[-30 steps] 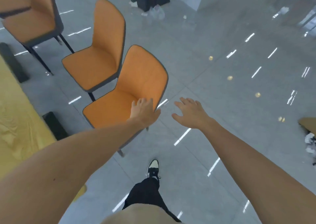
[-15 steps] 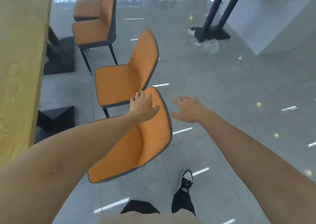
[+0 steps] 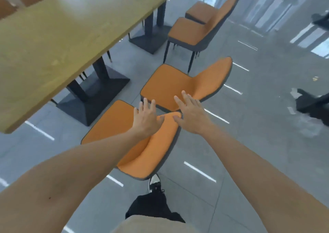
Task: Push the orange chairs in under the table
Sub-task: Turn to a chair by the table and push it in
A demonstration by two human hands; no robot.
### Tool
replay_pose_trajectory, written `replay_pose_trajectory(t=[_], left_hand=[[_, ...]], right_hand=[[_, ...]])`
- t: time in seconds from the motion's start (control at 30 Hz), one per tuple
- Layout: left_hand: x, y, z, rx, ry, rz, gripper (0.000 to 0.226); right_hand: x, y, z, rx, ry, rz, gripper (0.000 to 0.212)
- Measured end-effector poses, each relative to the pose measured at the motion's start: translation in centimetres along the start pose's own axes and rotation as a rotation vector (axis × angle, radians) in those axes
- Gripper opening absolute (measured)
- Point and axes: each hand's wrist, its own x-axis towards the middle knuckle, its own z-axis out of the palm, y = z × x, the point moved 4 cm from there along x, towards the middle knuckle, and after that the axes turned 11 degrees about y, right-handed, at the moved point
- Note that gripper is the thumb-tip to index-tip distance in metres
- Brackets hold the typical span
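Three orange chairs with grey shells stand in a row beside a long wooden table [image 3: 58, 36]. The nearest chair [image 3: 114, 126] is right below me, its seat facing the table and its backrest towards me. My left hand [image 3: 146, 119] hovers flat over the top of its backrest, fingers spread. My right hand [image 3: 191, 115] rests at the backrest's top right edge, thumb touching it, fingers apart. The middle chair [image 3: 170, 85] stands just beyond my hands. The far chair [image 3: 192, 31] is further back. All three stand clear of the table's edge.
Black pedestal table bases [image 3: 96, 97] stand under the table in line with the chairs. Another black base [image 3: 313, 104] sits on the grey tiled floor at the right. My foot in a black and white shoe [image 3: 154, 183] is just behind the nearest chair.
My view has swung around so the table now fills the upper left. My right hand has come in from the side onto the backrest's edge; both hands now sit over the nearest chair's back.
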Motion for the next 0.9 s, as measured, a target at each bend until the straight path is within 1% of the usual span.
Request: replay_pose_trajectory(t=[0.1, 0.17, 0.23, 0.3, 0.37, 0.4, 0.47, 0.53, 0.6, 0.67, 0.77, 0.9], left_hand=[[0.0, -0.7, 1.2, -0.075, 0.04, -0.132, 0.078], [-1.5, -1.5, 2.2, -0.114, 0.033, -0.243, 0.077], [-4.0, -2.3, 3.7, -0.133, -0.009, -0.352, 0.077], [-6.6, -2.9, 5.6, -0.151, -0.063, -0.458, 0.075], [-9.0, -3.0, 7.4, -0.144, -0.138, -0.56, 0.069], [-10.0, -2.8, 8.2, -0.152, -0.172, -0.602, 0.064], [-11.9, -1.8, 9.6, -0.229, -0.187, -0.7, 0.055], [-13.3, -0.1, 10.4, -0.255, -0.065, -0.769, 0.052], [-13.8, 1.6, 10.8, -0.2, 0.064, -0.807, 0.048], [-14.0, 2.6, 11.1, -0.131, 0.144, -0.839, 0.053], [-13.7, 2.6, 11.5, -0.042, 0.173, -0.879, 0.064], [-12.9, 1.5, 11.8, 0.065, 0.163, -0.84, 0.069]], right_hand=[[2.3, -0.2, 1.3, 0.052, 0.089, -0.071, 0.075], [2.6, -0.8, 3.1, 0.093, 0.063, -0.125, 0.074], [2.3, -1.2, 5.7, 0.127, -0.036, -0.178, 0.073], [1.6, -1.0, 8.5, 0.127, -0.167, -0.239, 0.068], [0.8, -0.6, 11.0, 0.051, -0.285, -0.345, 0.056], [0.4, -0.5, 11.8, 0.003, -0.301, -0.411, 0.052], [0.4, -0.2, 12.3, -0.038, -0.234, -0.509, 0.053], [0.6, 0.1, 12.5, -0.025, -0.138, -0.582, 0.056], [0.8, 0.3, 12.7, -0.02, -0.087, -0.64, 0.057], [0.7, 0.4, 13.1, 0.037, -0.03, -0.656, 0.054], [0.6, 0.4, 13.3, 0.14, 0.106, -0.673, 0.046], [1.6, 0.4, 13.9, 0.257, 0.285, -0.754, 0.04]])
